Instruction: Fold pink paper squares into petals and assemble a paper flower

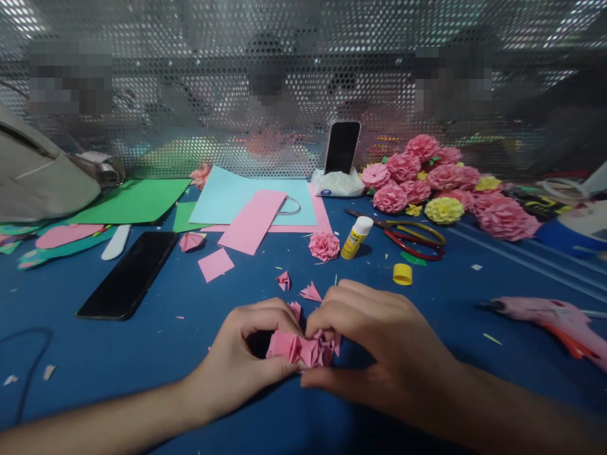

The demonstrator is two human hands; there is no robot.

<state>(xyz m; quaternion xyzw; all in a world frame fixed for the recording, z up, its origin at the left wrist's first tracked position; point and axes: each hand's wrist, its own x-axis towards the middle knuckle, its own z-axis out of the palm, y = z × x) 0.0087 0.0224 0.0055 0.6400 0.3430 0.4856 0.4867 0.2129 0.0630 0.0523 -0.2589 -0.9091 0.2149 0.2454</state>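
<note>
Between my two hands, low at the centre, is a pink folded-paper flower (303, 349) with pleated edges. My left hand (241, 351) grips its left side, thumb below and fingers over the top. The fingers of my right hand (370, 341) pinch its right side, partly hiding it. Just beyond my fingers lie two small folded pink pieces (311, 292). Farther off are a finished pink paper flower (324, 246) and an uncapped-looking yellow glue stick (356, 238) with a white top. A yellow cap (403, 274) stands to its right.
Red-handled scissors (412, 237) lie behind the cap. A pink glue gun (554, 316) is at the right, a black phone (130, 275) at the left. Pink and yellow paper flowers (408, 167) are heaped at the back right. Coloured sheets (256, 183) lie before a perforated metal panel (213, 114).
</note>
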